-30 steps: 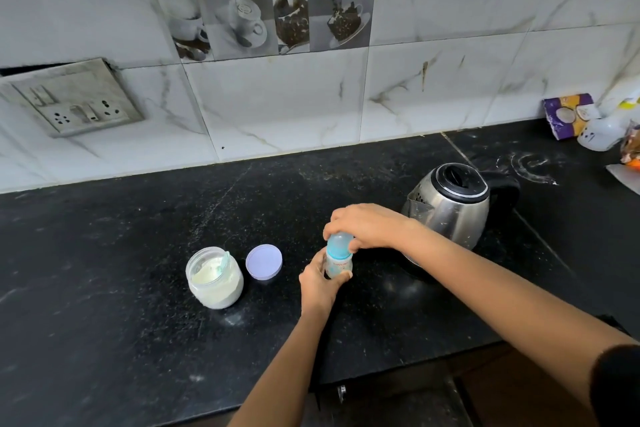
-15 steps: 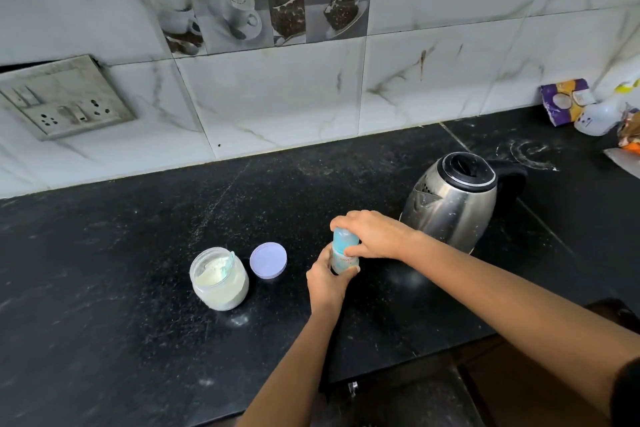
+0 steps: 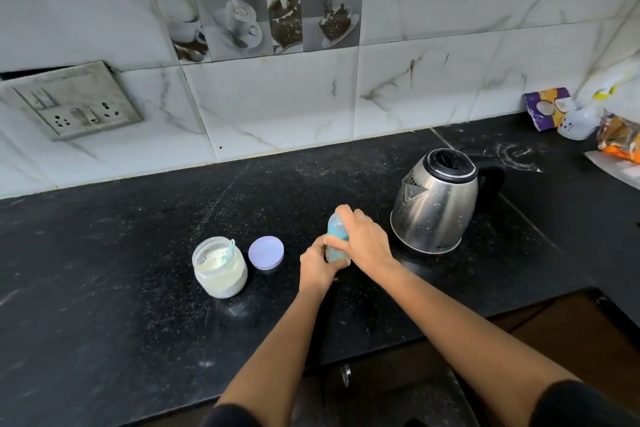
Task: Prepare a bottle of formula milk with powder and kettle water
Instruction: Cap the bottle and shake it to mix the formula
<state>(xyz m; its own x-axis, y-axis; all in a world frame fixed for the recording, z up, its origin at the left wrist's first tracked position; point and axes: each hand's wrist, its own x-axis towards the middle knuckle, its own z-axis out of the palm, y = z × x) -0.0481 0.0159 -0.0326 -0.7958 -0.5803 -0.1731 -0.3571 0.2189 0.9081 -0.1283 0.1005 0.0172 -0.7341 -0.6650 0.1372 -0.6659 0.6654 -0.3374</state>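
Observation:
A small feeding bottle [image 3: 336,236] with a blue cap stands on the black counter [image 3: 104,305] at the centre. My left hand [image 3: 317,265] grips its lower body from the near side. My right hand [image 3: 363,241] wraps over its blue cap from the right, hiding most of it. To the left stands an open glass jar [image 3: 220,267] of white powder with a pale green scoop in it. The jar's purple lid [image 3: 266,252] lies flat between jar and bottle. A steel kettle [image 3: 436,199] with a black lid and handle stands to the right, close behind my right hand.
Marble-look wall tiles rise behind the counter, with a switch and socket plate [image 3: 74,102] at left. At the far right lie a purple packet [image 3: 547,107], a white object [image 3: 578,123] and an orange wrapper [image 3: 621,142]. The counter's front edge drops off at the lower right.
My right hand has slid from the top of the cap down around the bottle's upper part. The view has shifted, so everything sits a little higher and to the right.

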